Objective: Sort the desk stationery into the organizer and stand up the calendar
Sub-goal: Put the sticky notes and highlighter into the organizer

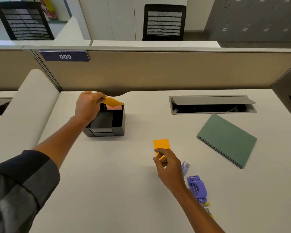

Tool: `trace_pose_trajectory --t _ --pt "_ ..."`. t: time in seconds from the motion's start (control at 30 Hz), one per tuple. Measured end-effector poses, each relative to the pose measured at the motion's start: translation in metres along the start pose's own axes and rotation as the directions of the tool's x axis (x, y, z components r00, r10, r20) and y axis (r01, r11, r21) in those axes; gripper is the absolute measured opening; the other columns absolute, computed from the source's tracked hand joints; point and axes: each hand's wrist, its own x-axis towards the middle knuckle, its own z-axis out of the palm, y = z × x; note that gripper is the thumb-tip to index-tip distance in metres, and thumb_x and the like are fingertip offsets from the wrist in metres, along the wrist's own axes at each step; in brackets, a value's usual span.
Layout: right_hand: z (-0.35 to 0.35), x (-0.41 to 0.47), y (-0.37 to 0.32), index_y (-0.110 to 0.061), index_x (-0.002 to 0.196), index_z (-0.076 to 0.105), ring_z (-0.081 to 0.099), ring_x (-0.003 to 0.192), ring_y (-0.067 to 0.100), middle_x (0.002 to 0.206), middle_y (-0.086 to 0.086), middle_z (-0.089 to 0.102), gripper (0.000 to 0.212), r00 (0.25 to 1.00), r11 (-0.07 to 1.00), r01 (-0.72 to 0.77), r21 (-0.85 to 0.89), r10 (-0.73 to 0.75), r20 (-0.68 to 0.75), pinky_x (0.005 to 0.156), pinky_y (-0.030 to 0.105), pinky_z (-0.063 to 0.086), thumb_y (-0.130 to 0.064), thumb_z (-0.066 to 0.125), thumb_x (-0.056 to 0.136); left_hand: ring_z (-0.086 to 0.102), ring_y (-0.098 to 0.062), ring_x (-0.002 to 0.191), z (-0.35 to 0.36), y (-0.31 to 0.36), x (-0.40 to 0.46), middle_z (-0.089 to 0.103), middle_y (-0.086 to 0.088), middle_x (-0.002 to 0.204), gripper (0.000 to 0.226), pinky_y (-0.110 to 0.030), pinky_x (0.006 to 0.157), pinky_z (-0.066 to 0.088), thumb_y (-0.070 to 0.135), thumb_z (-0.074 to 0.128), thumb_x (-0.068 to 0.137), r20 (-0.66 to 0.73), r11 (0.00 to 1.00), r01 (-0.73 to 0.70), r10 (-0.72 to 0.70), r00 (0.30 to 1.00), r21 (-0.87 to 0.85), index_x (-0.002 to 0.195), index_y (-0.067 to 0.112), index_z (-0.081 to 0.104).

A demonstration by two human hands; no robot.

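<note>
Above the organizer (107, 121), left hand (87, 106) pinches one orange note (112, 102); right hand (166, 165) pinches another (161, 144). Hole punch (197, 188) and notebook (227, 140) remain unsorted lower right.

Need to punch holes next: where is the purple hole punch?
The purple hole punch lies near the desk's front right, just right of the right hand's wrist.

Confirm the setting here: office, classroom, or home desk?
Most likely an open-plan office cubicle. A fabric partition with a numbered tag reading 009 backs the white desk, which has a cable hatch, and mesh office chairs stand at the desks beyond.
</note>
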Motion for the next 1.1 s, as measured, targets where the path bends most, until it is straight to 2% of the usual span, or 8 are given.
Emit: trace_pose_trajectory --t 0.1,0.23,0.3,0.47,0.57,0.7,0.9,1.1 --pt "-0.001 0.002 0.005 -0.04 0.114 0.062 0.061 0.071 0.019 0.095 -0.011 0.061 0.031 1.0 1.0 -0.014 -0.007 0.014 0.001 0.064 0.017 0.052 -0.019 0.068 0.093 0.066 -0.042 0.081 0.01 -0.009 0.0 0.078 -0.018 0.092 0.015 -0.045 0.077 0.054 0.009 0.068 0.099 0.08 0.999 0.001 -0.005 0.997 0.046 0.107 0.005 0.08" --pt "-0.001 0.001 0.006 -0.039 0.114 0.063 0.062 0.072 0.018 0.094 -0.013 0.061 0.033 0.999 0.999 -0.047 -0.006 0.047 0.015 0.064 0.019 0.054 -0.014 0.07 0.093 0.066 -0.042 0.081 0.02 -0.016 0.004 0.078 -0.019 0.094 0.017 -0.042 0.077 0.051 0.009 0.065 0.101 0.156 0.995 0.021 -0.036 0.987 0.1 0.108 0.006 0.08" --pt "-0.001 0.002 0.005 -0.037 0.112 0.064 0.062 0.073 0.017 0.094 -0.013 0.061 0.031 0.998 0.998 -0.063 -0.017 0.063 0.022 0.065 0.022 0.055 -0.014 0.071 0.093 0.066 -0.043 0.084 0.026 -0.018 0.008 0.079 -0.019 0.096 0.017 -0.045 0.085 0.051 0.006 0.065 0.1 0.19 0.994 0.0 -0.022 0.981 0.112 0.108 0.005 0.08" --pt "-0.005 0.009 0.007 -0.025 0.11 0.066 0.063 0.08 0.009 0.106 -0.01 0.063 0.02 0.987 0.967 -0.142 -0.214 0.154 0.042 0.066 0.027 0.054 -0.019 0.074 0.093 0.066 -0.04 0.09 0.042 -0.018 0.015 0.079 -0.015 0.104 0.019 -0.044 0.099 0.043 0.011 0.063 0.102 0.278 0.987 -0.021 -0.025 0.96 0.161 0.111 0.01 0.079" --pt "-0.007 0.018 0.008 -0.019 0.113 0.067 0.066 0.093 0.019 0.116 -0.002 0.061 0.021 0.962 0.905 -0.256 -0.34 0.273 0.003 0.074 0.038 0.057 -0.021 0.073 0.093 0.068 -0.038 0.103 0.046 -0.013 0.008 0.078 -0.013 0.116 0.021 -0.046 0.105 0.04 0.015 0.065 0.102 0.253 0.986 0.059 -0.098 0.963 0.156 0.119 0.013 0.077" --pt "-0.006 0.03 0.008 -0.012 0.125 0.059 0.063 0.107 0.029 0.124 0.006 0.056 0.04 0.913 0.815 -0.385 -0.434 0.406 -0.049 0.084 0.039 0.054 -0.03 0.075 0.092 0.068 -0.034 0.114 0.043 -0.001 -0.003 0.074 -0.01 0.128 0.024 -0.048 0.109 0.04 0.022 0.066 0.102 0.155 0.988 0.136 -0.146 0.977 0.079 0.122 0.013 0.075" --pt "0.008 0.044 0.009 -0.01 0.129 0.048 0.051 0.124 0.03 0.129 0.009 0.052 0.068 0.849 0.676 -0.461 -0.575 0.524 -0.065 0.089 0.041 0.052 -0.05 0.079 0.083 0.067 -0.026 0.118 0.024 0.022 -0.04 0.068 -0.005 0.139 0.025 -0.044 0.106 0.042 0.026 0.067 0.101 -0.024 0.993 0.12 -0.12 0.992 -0.008 0.122 0.015 0.075" --pt "0.022 0.052 0.009 -0.011 0.127 0.047 0.048 0.127 0.03 0.131 0.011 0.051 0.076 0.792 0.563 -0.509 -0.65 0.603 -0.098 0.096 0.044 0.052 -0.05 0.087 0.075 0.066 -0.021 0.122 0.001 0.049 -0.107 0.067 -0.001 0.141 0.024 -0.044 0.105 0.043 0.022 0.072 0.098 -0.035 0.979 0.174 -0.179 0.983 -0.101 0.121 0.018 0.075"
